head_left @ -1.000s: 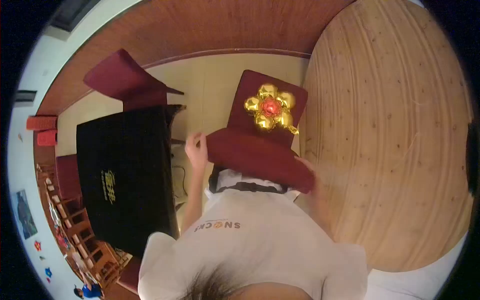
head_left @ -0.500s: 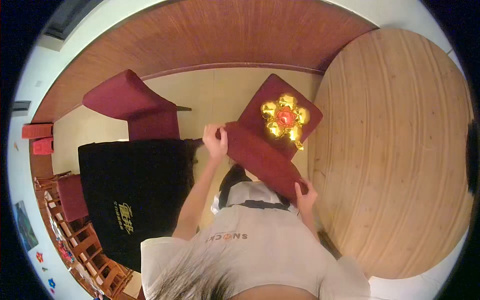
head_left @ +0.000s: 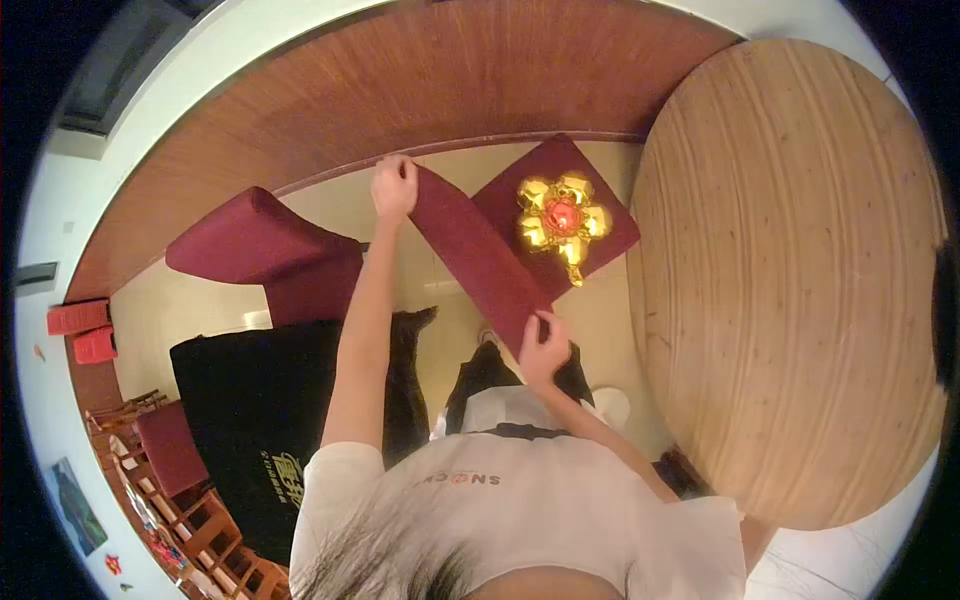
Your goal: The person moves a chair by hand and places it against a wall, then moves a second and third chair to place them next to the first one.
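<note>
So that the chair back (head_left: 475,255) won't wobble, I guess, the left hand (head_left: 395,188) grips its eleven o'clock end, the right hand (head_left: 545,352) its five; the gold balloon flower (head_left: 563,217) sits on the seat (head_left: 566,162), at two.

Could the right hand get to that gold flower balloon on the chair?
Probably yes: the flower balloon sits uncovered on the seat. But the right hand is gripping the backrest, so it would likely have to let go first.
</note>
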Demonstrator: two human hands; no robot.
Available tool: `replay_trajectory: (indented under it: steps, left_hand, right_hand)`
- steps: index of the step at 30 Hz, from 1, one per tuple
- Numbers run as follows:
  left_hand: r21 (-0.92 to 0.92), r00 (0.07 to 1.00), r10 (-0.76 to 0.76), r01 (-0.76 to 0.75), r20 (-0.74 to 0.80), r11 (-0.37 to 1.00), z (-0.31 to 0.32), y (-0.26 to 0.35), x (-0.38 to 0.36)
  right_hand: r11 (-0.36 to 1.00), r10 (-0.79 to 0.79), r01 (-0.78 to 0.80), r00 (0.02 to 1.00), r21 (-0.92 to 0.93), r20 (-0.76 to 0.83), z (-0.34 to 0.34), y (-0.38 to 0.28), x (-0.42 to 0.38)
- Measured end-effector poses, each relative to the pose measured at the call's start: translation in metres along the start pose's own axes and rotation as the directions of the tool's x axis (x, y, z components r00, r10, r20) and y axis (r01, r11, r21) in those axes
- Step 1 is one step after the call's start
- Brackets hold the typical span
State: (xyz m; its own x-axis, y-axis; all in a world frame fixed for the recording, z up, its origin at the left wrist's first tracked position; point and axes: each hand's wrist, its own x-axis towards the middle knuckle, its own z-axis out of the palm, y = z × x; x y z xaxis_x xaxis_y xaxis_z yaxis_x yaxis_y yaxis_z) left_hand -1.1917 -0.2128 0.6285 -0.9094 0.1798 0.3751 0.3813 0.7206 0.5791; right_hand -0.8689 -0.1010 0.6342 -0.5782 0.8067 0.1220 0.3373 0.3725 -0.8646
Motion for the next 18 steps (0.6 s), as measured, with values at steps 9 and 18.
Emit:
replay_trajectory:
  steps: [9,18]
  left_hand:
    - [0.013,0.960,-0.234,0.239,-0.152,0.971,-0.004,0.049,-0.048]
    - [-0.005,0.908,-0.410,0.411,-0.085,0.911,-0.032,0.201,-0.231]
  right_hand:
    - [0.979,-0.022,-0.023,0.976,0.201,0.218,0.011,-0.004,0.007]
    - [0.897,-0.250,-0.131,0.639,0.423,0.727,0.084,-0.011,0.129]
